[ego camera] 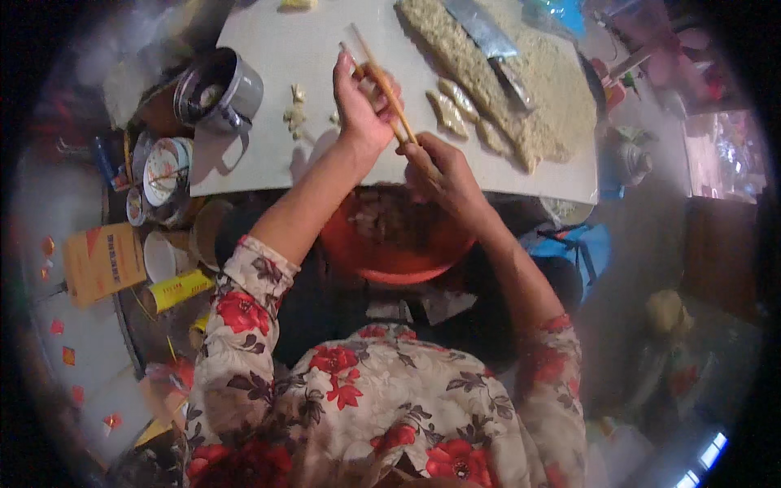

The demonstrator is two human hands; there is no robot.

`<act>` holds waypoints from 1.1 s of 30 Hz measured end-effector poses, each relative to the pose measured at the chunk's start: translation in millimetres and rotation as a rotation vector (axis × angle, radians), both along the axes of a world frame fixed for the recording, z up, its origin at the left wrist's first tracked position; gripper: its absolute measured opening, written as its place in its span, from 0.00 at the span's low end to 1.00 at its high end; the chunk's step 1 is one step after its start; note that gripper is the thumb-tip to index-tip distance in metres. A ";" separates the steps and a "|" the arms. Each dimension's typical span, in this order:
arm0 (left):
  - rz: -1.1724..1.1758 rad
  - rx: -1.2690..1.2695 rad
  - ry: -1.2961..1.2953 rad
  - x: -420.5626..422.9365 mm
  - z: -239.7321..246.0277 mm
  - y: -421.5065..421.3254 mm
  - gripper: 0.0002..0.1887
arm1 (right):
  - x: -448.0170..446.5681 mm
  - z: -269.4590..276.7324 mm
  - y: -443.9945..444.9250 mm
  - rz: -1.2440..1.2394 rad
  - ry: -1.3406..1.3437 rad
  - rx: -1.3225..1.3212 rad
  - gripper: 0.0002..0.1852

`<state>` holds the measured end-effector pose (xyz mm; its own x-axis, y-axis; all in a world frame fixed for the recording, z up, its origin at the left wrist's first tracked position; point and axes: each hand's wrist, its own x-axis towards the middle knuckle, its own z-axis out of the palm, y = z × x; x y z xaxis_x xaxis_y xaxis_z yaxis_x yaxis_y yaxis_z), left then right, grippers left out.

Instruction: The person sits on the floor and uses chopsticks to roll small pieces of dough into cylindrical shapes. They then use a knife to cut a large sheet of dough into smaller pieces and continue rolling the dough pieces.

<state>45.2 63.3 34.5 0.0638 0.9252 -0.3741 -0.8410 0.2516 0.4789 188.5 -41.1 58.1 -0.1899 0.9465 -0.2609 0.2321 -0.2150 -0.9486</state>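
My left hand [364,107] is raised over the pale tabletop, its fingers around a pair of wooden chopsticks [389,91]. Lower down, my right hand [440,171] grips the near ends of the same chopsticks, beside the table's edge. Beneath both forearms sits a red basin [399,268] with indistinct pieces inside. Right of the chopsticks, several cut strips of dough-like mixture [448,116] lie beside a long slab [454,61] of it. A cleaver [485,30] rests on the mixture. Small pale scraps [296,113] lie on the table to the left.
A metal mug [247,91] lies tilted at the table's left side. Bowls [163,171], a cardboard piece [105,262] and a yellow roll-shaped package [180,291] are further left. A blue bag [589,253] hangs below the right corner of the table [256,174].
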 end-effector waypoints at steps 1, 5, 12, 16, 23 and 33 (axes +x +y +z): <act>-0.012 0.030 -0.021 -0.9 -5.1 -0.4 0.22 | -2.6 0.8 -2.5 0.039 -0.018 -0.064 0.17; -0.301 0.629 -0.089 -103.7 -20.0 57.1 0.12 | 56.1 38.9 5.1 0.237 -0.036 0.025 0.15; -1.315 0.516 0.675 -24.7 0.0 -42.1 0.15 | 82.5 28.0 5.4 -0.261 0.173 0.096 0.19; -0.969 0.737 0.817 -8.0 4.2 -30.6 0.14 | 79.4 36.8 7.2 -0.202 0.249 0.028 0.19; -0.242 1.320 1.698 20.6 -20.7 -23.5 0.14 | 76.6 23.0 19.6 -0.289 0.153 0.033 0.17; -0.385 1.321 1.693 17.1 -19.8 -28.4 0.10 | 62.6 -16.3 48.5 -0.191 -0.142 0.140 0.14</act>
<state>62.4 34.8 14.6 0.6432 0.6500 0.4046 0.4431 -0.7470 0.4956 251.2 7.3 41.9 0.0244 0.9904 -0.1361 0.3327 -0.1364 -0.9331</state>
